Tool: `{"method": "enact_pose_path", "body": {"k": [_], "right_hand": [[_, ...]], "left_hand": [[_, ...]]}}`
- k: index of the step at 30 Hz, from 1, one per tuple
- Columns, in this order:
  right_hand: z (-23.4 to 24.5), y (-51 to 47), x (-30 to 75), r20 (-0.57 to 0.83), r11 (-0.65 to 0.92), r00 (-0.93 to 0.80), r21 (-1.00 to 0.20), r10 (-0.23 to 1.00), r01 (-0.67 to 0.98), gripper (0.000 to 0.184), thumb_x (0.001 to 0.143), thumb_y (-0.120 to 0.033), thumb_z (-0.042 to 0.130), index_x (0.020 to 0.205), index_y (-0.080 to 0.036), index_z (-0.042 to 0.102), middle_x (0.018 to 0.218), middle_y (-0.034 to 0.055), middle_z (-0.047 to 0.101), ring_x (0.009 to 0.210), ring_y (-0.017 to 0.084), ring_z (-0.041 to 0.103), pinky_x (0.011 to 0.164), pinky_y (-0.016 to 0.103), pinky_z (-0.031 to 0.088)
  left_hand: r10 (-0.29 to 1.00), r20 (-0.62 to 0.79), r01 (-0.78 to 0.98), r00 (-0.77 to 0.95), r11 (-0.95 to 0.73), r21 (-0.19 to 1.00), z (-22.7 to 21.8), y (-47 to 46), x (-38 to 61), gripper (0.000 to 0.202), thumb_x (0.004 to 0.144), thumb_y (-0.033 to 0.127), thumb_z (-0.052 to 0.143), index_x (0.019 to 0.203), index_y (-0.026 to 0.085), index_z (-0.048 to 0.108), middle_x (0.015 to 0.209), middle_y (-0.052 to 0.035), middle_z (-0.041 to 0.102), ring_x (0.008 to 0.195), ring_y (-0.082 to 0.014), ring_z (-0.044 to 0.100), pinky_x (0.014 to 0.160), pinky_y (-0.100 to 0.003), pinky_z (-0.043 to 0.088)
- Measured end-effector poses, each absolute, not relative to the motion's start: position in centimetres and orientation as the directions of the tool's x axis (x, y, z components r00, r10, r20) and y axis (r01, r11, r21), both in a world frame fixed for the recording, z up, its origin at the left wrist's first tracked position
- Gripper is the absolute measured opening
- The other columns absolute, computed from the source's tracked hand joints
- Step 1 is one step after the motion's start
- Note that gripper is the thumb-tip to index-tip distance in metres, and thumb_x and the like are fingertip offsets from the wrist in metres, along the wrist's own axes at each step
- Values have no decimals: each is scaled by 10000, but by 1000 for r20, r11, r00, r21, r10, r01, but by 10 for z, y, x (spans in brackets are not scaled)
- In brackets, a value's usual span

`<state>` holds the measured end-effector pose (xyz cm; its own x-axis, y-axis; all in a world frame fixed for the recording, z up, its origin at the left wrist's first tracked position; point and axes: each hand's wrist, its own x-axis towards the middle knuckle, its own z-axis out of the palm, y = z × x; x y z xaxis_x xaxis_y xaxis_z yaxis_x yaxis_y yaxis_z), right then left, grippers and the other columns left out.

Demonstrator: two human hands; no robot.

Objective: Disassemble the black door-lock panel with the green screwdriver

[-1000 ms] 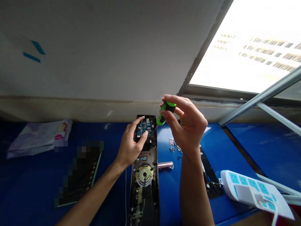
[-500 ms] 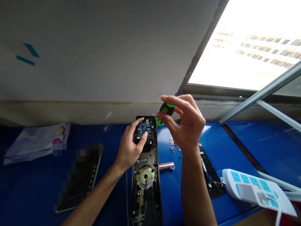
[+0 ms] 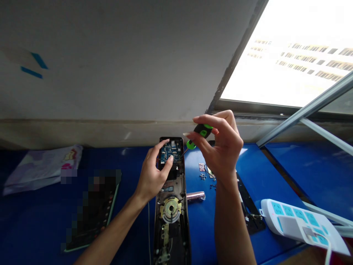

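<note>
My left hand (image 3: 154,167) grips the blue circuit board (image 3: 168,151) at the far end of a long black housing, its thumb and index finger pressing on the board. The open housing (image 3: 180,195), apparently from a door lock, has a round metal mechanism (image 3: 171,209) midway along it. My right hand (image 3: 220,143) is closed round the handle of a black and green screwdriver (image 3: 202,130), with thumb and index finger near the grip. The screwdriver is tilted, and its shaft points down-left to the board's right edge. Its exact tip contact is too small to tell.
Small screws (image 3: 203,176), a little pink-edged board (image 3: 202,167) and a pink wrapped cylinder (image 3: 196,196) lie right of the housing. Beyond my right forearm are a black plate (image 3: 252,221) and a white power strip (image 3: 300,217). A plastic bag (image 3: 44,165) lies left.
My right hand and the screwdriver have shifted slightly to the right, and more of the shaft shows. My left hand has stayed on the circuit board.
</note>
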<state>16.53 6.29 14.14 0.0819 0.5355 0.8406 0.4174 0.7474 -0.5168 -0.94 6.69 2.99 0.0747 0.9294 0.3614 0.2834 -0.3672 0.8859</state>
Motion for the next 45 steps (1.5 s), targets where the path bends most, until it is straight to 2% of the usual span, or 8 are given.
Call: {"method": "enact_pose_path", "body": {"k": [6, 10, 13, 19, 26, 33, 41, 45], "right_hand": [[142, 59, 163, 802, 784, -107, -532, 587, 320, 395, 1069, -203, 451, 1417, -289, 617, 1423, 82, 651, 1163, 222, 702, 955, 438, 638], [144, 55, 159, 805, 766, -60, -537, 591, 353, 291, 981, -235, 685, 1258, -319, 723, 1120, 30, 722, 970, 180, 721, 836, 372, 662], [147, 54, 158, 842, 726, 24, -479, 539, 493, 252, 872, -289, 830, 1117, -323, 780, 921, 6, 624, 844, 162, 642, 723, 343, 636], [145, 53, 169, 737, 735, -136, -602, 662, 312, 431, 1060, -197, 489, 1463, -318, 580, 1405, 75, 659, 1167, 226, 701, 899, 411, 660], [141, 60, 166, 809, 780, 3, -568, 588, 263, 338, 872, -152, 810, 1167, -312, 767, 974, 13, 651, 842, 144, 661, 710, 308, 646], [138, 59, 167, 695, 717, -218, -696, 685, 33, 447, 971, -72, 640, 1337, -326, 681, 1290, 24, 727, 1166, 203, 728, 1022, 374, 640], [139, 53, 179, 755, 739, -74, -610, 652, 284, 469, 871, -90, 781, 1255, -359, 749, 1188, -51, 784, 1004, 199, 788, 872, 363, 707], [144, 49, 182, 684, 682, -86, -695, 725, 225, 453, 893, -105, 752, 1282, -334, 723, 1251, -39, 761, 1103, 217, 768, 910, 374, 694]], "left_hand": [[925, 369, 296, 85, -377, 878, 32, 67, -10, 503, 959, 348, 635, 1451, 276, 555, 1478, -74, 614, 1397, -293, 560, 1217, -491, 423], [920, 384, 293, 77, -389, 874, 30, 68, -9, 498, 961, 342, 633, 1448, 279, 554, 1477, -70, 613, 1402, -289, 554, 1222, -484, 419], [921, 385, 285, 64, -387, 877, 28, 68, -9, 492, 967, 341, 630, 1449, 280, 556, 1455, -71, 624, 1385, -283, 568, 1217, -475, 427], [936, 347, 274, 66, -351, 895, 30, 66, -8, 497, 969, 363, 644, 1453, 288, 555, 1481, -71, 605, 1393, -287, 561, 1226, -488, 419], [927, 371, 328, 65, -370, 869, 33, 65, -4, 528, 955, 354, 668, 1464, 291, 544, 1456, -64, 612, 1386, -281, 558, 1241, -479, 399], [916, 391, 364, 86, -395, 844, 34, 65, -6, 534, 964, 325, 658, 1479, 309, 517, 1490, -49, 589, 1400, -266, 545, 1238, -457, 399], [914, 396, 373, 86, -398, 838, 35, 65, -7, 532, 953, 336, 669, 1465, 276, 537, 1467, -84, 604, 1368, -286, 573, 1230, -499, 415], [914, 393, 398, 98, -398, 827, 36, 65, -8, 541, 959, 337, 653, 1482, 278, 526, 1471, -85, 604, 1371, -292, 569, 1232, -521, 409]]}}
